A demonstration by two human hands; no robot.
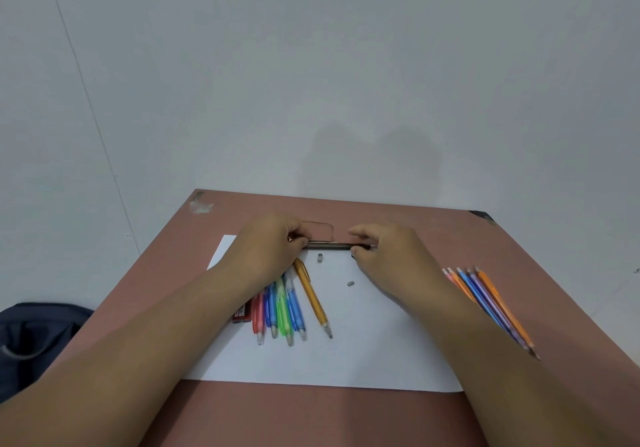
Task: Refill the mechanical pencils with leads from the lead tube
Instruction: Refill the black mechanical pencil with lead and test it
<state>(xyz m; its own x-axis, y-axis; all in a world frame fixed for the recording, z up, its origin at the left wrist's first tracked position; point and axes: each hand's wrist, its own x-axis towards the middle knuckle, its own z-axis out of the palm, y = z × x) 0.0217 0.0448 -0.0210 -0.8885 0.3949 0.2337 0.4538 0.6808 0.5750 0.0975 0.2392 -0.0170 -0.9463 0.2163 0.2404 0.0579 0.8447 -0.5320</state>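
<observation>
A dark mechanical pencil (329, 246) lies level between my two hands at the far edge of the white paper sheet (353, 353). My left hand (273, 245) grips its left end with curled fingers. My right hand (381, 249) pinches its right end. Two small grey caps (319, 257) (350, 283) lie on the paper just below the pencil. Several coloured mechanical pencils (282, 311) and an orange one (313, 299) lie in a row under my left wrist. A red lead tube (242, 315) shows partly beside them, half hidden by my left forearm.
The brown table (311, 415) ends at a white wall. Another group of several coloured pencils (491, 304) lies to the right of my right forearm. A dark blue bag (34, 335) sits off the table's left side.
</observation>
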